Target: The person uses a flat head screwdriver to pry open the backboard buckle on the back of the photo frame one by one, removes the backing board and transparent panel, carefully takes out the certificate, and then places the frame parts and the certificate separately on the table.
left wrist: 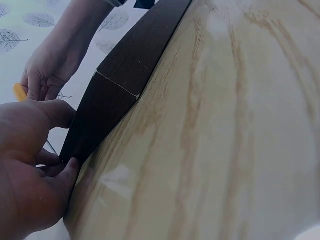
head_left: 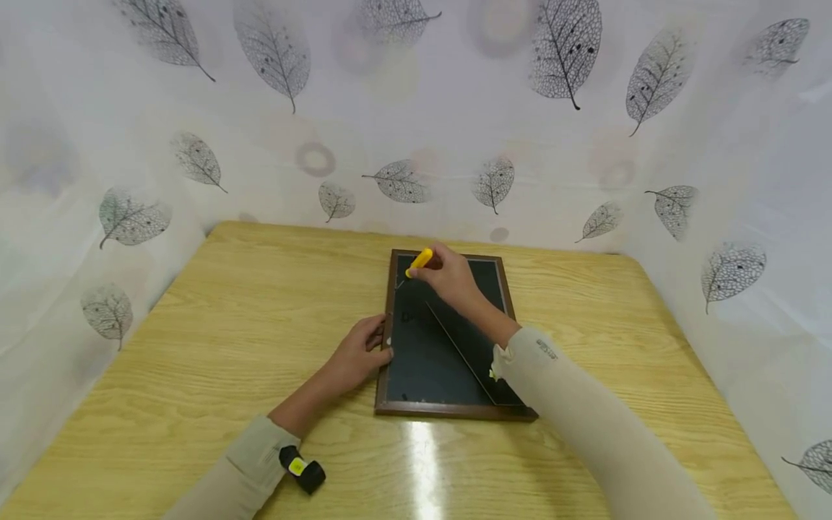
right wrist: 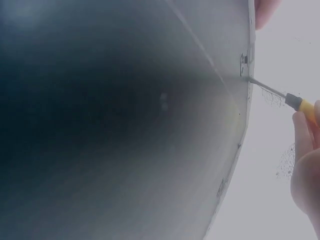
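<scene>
A picture frame (head_left: 448, 411) with a brown rim lies back up on the table, its black backing board (head_left: 422, 365) showing. My left hand (head_left: 354, 354) grips the frame's left side, and in the left wrist view its fingers curl at the dark rim (left wrist: 125, 65). My right hand (head_left: 451, 278) holds a screwdriver by its yellow handle (head_left: 421, 260) over the upper left part of the backing. In the right wrist view the thin metal shaft (right wrist: 270, 89) reaches the edge of the board, close to a small dark metal piece (right wrist: 243, 62).
A dark support leg (head_left: 477, 339) with a pale edge lies slantwise across the backing, partly under my right forearm. The wooden table (head_left: 273, 289) is enclosed by white cloth (head_left: 416, 130) printed with leaves. A black strap with a yellow patch (head_left: 302, 468) sits at my left cuff.
</scene>
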Tool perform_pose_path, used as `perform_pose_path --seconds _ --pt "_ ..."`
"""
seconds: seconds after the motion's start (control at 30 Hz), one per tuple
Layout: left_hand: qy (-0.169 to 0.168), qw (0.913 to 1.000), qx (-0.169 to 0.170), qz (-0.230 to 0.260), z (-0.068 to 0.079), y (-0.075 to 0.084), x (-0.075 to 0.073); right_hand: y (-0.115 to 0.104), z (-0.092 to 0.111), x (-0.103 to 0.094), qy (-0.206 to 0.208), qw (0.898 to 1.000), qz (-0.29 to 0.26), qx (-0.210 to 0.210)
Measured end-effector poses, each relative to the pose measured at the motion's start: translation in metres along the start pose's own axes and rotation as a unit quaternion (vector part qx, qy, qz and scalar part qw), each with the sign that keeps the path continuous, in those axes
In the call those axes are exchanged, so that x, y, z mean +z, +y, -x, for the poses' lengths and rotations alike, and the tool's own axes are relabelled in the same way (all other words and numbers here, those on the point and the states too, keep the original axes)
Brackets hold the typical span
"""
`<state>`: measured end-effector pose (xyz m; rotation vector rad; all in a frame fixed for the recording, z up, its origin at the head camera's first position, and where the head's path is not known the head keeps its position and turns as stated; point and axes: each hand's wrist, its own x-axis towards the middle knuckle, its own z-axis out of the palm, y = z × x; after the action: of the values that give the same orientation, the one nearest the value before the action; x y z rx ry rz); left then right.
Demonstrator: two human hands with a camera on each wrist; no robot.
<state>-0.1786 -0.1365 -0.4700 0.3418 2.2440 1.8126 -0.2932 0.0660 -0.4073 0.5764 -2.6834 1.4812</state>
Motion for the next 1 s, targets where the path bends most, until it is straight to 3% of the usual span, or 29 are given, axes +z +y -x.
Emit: perform_pose_path --seconds 0.37,0.7,1.0 --pt "0.013 0.9999 0.009 0.003 0.001 0.001 -0.001 -0.010 -0.002 0.006 -0.015 1.000 0.003 -0.022" --pt "-0.001 1.0000 0.007 0.003 0.000 -0.001 0.002 -0.001 0.000 -0.004 -0.022 0.999 0.002 0.025" --pt "-0.005 1.0000 -0.004 0.001 0.001 -0.003 0.000 0.015 0.006 -0.018 -0.026 0.998 0.040 0.036"
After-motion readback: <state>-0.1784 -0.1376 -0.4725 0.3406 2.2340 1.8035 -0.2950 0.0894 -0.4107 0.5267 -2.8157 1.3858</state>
